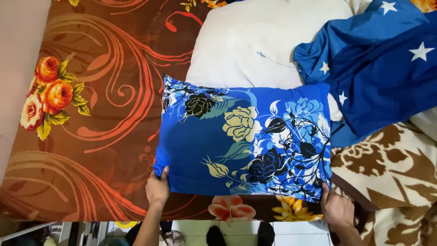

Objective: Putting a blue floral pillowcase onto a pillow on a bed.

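Blue floral rectangular pillow, left hand and right hand clamped on its near corners, brown swirled bedsheet

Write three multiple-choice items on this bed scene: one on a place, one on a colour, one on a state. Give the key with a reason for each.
1. Where does the blue floral pillow lie?
A. On the floor tiles
B. On the brown floral bedsheet, its far edge against the white pillow
C. Under the star-print cloth

2. What colour are the stars on the blue cloth?
A. Red
B. Black
C. White

3. How do the hands stand?
A. Left hand and right hand each grip a near corner of the blue floral pillow
B. Both rest on the brown and cream blanket
C. Only one touches the pillow

Key: 1 B, the sheet shows around it and the white pillow sits just beyond; 2 C, the stars are pale white on blue; 3 A, fingers curl over both near corners.
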